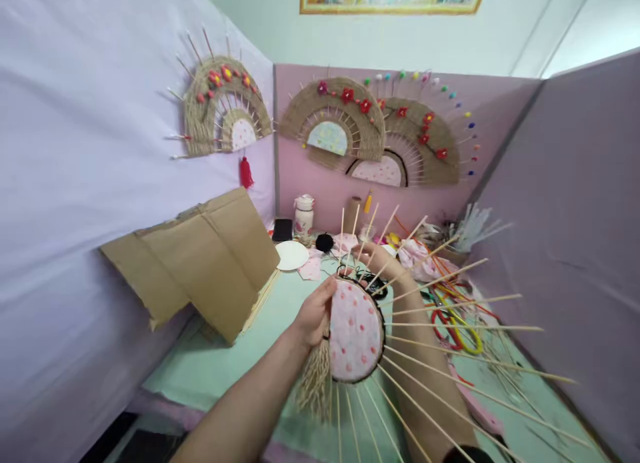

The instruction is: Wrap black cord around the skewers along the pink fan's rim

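Note:
My left hand (316,310) grips the straight edge of a half-round fan piece (354,330). Its face is pink cloth with red dots, and black yarn borders the curve. Long thin wooden sticks (465,326) spread out from that curve. A beige tassel (316,383) hangs below my left hand. Behind the upper sticks is my right hand (377,260), its fingers bent together; what they hold, if anything, cannot be made out. Loops of black yarn (381,290) lie just under it, partly covered by the sticks and the fan.
Folded cardboard (210,256) leans on the left. Behind stand a white bottle (304,216), a black yarn ball (324,242) and a cardboard tube (353,215). Scissors (443,323) and coloured cords (473,336) clutter the right. Finished fans (340,96) hang on the partitions.

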The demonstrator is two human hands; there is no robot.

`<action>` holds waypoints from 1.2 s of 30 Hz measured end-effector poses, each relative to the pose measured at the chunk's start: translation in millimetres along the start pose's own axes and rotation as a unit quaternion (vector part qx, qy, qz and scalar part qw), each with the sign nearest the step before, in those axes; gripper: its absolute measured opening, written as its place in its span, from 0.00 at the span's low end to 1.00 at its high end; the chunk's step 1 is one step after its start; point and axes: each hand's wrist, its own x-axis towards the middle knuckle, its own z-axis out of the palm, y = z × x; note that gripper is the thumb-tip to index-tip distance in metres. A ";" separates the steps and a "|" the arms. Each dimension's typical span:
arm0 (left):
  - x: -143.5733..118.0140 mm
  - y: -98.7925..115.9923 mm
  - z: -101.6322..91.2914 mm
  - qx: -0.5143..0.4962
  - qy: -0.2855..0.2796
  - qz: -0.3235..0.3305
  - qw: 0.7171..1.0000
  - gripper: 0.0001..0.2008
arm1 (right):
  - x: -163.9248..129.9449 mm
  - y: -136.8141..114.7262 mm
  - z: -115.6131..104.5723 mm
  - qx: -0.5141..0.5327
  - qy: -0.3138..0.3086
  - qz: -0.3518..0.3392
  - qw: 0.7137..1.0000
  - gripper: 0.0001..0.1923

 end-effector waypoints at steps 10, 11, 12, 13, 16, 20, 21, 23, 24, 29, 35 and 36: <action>7.1 -6.3 -8.1 0.009 0.055 0.027 0.998 0.14 | -20.2 -26.4 8.4 0.428 -0.239 -0.008 0.872 0.16; 7.7 -6.8 -8.5 0.009 0.051 0.029 0.998 0.13 | -20.1 -25.5 7.3 0.425 -0.238 -0.001 0.873 0.15; 7.9 -6.9 -8.4 0.010 0.048 0.030 0.998 0.13 | -19.8 -24.3 5.9 0.428 -0.233 -0.001 0.873 0.13; 8.0 -6.7 -7.9 0.011 0.045 0.032 0.998 0.13 | -19.2 -22.8 4.4 0.435 -0.225 -0.006 0.872 0.12; 7.2 -3.8 -4.9 0.026 0.044 0.032 0.998 0.14 | -17.6 -16.5 0.1 0.436 -0.201 -0.027 0.877 0.11; 6.4 1.6 -3.1 0.072 0.061 0.029 0.995 0.13 | -17.8 -10.1 -4.7 0.390 -0.194 -0.070 0.897 0.11; 6.3 2.5 -3.5 0.089 0.064 0.033 0.993 0.13 | -18.5 -10.1 -5.9 0.380 -0.197 -0.079 0.900 0.11; 6.3 3.9 -4.8 0.120 0.070 0.044 0.989 0.13 | -20.3 -12.0 -8.1 0.364 -0.201 -0.084 0.905 0.12; 6.2 4.3 -5.5 0.131 0.072 0.048 0.988 0.13 | -21.4 -13.7 -9.1 0.358 -0.203 -0.083 0.907 0.12; 5.3 5.4 -7.8 0.154 0.067 0.061 0.984 0.18 | -25.0 -21.5 -11.5 0.341 -0.208 -0.073 0.914 0.13; 6.8 2.4 -10.4 0.175 0.092 0.104 0.975 0.13 | -26.2 -23.8 -12.9 0.312 -0.213 -0.074 0.923 0.14; 7.1 2.0 -10.5 0.180 0.095 0.111 0.973 0.13 | -26.3 -23.7 -13.3 0.308 -0.214 -0.074 0.924 0.14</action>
